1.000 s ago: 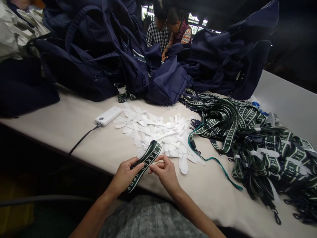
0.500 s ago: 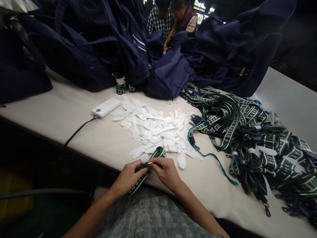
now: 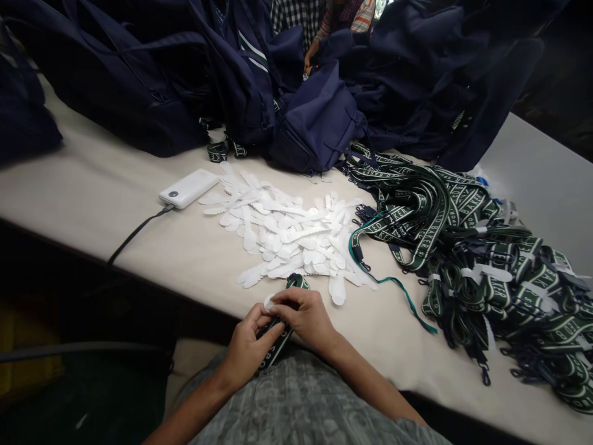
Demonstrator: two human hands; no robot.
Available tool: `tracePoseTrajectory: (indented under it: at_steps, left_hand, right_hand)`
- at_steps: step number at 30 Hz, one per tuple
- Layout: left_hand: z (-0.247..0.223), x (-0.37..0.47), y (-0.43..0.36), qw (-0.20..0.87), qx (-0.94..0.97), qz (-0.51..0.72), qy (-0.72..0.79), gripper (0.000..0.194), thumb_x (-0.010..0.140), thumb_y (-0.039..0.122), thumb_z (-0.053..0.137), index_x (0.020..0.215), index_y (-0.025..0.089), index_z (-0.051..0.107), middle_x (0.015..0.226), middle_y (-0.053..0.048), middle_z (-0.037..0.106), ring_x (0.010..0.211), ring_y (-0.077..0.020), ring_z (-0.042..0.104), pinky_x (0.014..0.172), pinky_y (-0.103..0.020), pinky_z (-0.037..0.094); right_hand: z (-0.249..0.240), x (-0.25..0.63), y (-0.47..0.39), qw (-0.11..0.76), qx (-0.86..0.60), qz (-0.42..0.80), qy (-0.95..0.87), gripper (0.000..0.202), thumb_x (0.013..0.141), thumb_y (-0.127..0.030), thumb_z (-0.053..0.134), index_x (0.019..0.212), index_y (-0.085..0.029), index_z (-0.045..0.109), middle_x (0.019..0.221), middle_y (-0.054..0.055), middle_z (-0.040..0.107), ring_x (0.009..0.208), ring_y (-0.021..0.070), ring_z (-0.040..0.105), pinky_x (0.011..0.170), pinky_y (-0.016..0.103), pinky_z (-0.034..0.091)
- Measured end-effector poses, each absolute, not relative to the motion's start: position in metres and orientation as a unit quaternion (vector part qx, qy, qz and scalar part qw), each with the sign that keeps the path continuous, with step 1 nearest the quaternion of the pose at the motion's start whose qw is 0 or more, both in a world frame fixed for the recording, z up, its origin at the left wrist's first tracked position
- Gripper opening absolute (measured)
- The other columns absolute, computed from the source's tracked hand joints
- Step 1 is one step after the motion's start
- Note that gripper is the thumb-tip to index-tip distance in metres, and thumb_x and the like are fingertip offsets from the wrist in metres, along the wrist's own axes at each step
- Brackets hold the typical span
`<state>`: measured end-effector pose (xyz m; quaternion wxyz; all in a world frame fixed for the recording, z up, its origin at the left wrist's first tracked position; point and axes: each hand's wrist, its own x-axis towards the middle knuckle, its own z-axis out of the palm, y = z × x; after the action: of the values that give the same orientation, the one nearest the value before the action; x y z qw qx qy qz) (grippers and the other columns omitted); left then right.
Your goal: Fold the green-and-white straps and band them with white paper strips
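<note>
A folded dark green strap with white lettering (image 3: 277, 347) is gripped by my left hand (image 3: 248, 343) at the table's front edge; its far end rises past my fingers. My right hand (image 3: 306, 315) pinches a white tag tie (image 3: 269, 302) against the strap, with only its rounded end showing. Just beyond my hands lies a loose heap of white tag ties (image 3: 296, 238) with toothed tails. Bundled straps (image 3: 504, 290), wrapped with the same white ties, are piled on the right. Behind them lie long unbundled straps (image 3: 417, 210) with dark hooks.
A white power bank (image 3: 189, 188) with a black cable (image 3: 132, 235) sits left of the heap. Navy bags (image 3: 319, 117) line the back of the table. A thin teal cord (image 3: 410, 303) lies at right. Beyond the bags, people (image 3: 301, 18) stand, one with a hand reaching down.
My right hand has brought the white tie's rounded end down closer against the strap. My left hand has shifted slightly right and lower. The whole view has tilted down a little.
</note>
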<state>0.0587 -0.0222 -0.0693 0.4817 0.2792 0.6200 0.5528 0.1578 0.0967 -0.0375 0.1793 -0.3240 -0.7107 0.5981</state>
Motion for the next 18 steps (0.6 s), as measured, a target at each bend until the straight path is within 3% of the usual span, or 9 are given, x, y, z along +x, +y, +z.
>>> tracePoseTrajectory:
  at_steps: [3, 6, 11, 18]
  left_hand:
    - [-0.066, 0.058, -0.027, 0.512, 0.248, 0.574, 0.59, 0.027, 0.086, 0.038, 0.063, 0.101, 0.02, 0.049, 0.098, -0.005, 0.072, 0.092, -0.0203, 0.068, 0.082, -0.03, 0.052]
    - [-0.062, 0.054, -0.028, 0.513, 0.251, 0.565, 0.596, 0.028, 0.087, 0.041, 0.062, 0.102, 0.019, 0.053, 0.097, -0.005, 0.071, 0.089, -0.018, 0.066, 0.079, -0.027, 0.05]
    - [-0.068, 0.052, -0.024, 0.473, 0.229, 0.566, 0.635, 0.03, 0.084, 0.047, 0.064, 0.081, 0.017, 0.059, 0.072, 0.002, 0.064, 0.066, -0.0131, 0.058, 0.063, -0.022, 0.045]
    - [-0.074, 0.052, -0.02, 0.449, 0.212, 0.562, 0.661, 0.029, 0.082, 0.047, 0.065, 0.082, 0.018, 0.064, 0.078, 0.0, 0.068, 0.072, -0.0149, 0.06, 0.064, -0.022, 0.048]
  right_hand:
    - [-0.046, 0.16, 0.094, 0.13, -0.354, 0.619, -0.689, 0.026, 0.071, -0.018, 0.074, 0.096, -0.02, 0.065, 0.068, -0.006, 0.061, 0.051, 0.007, 0.045, 0.049, 0.019, 0.035]
    - [-0.052, 0.163, 0.092, 0.105, -0.34, 0.646, -0.675, 0.037, 0.072, -0.015, 0.071, 0.107, -0.02, 0.06, 0.066, -0.008, 0.056, 0.048, 0.0049, 0.036, 0.046, 0.017, 0.029]
    - [-0.056, 0.164, 0.088, 0.114, -0.343, 0.649, -0.67, 0.035, 0.075, -0.02, 0.071, 0.109, -0.019, 0.063, 0.074, -0.005, 0.06, 0.047, 0.0039, 0.034, 0.044, 0.018, 0.028]
    - [-0.057, 0.161, 0.084, 0.127, -0.373, 0.637, -0.663, 0.031, 0.076, -0.026, 0.068, 0.106, -0.018, 0.063, 0.08, -0.001, 0.063, 0.045, 0.0061, 0.044, 0.042, 0.02, 0.034]
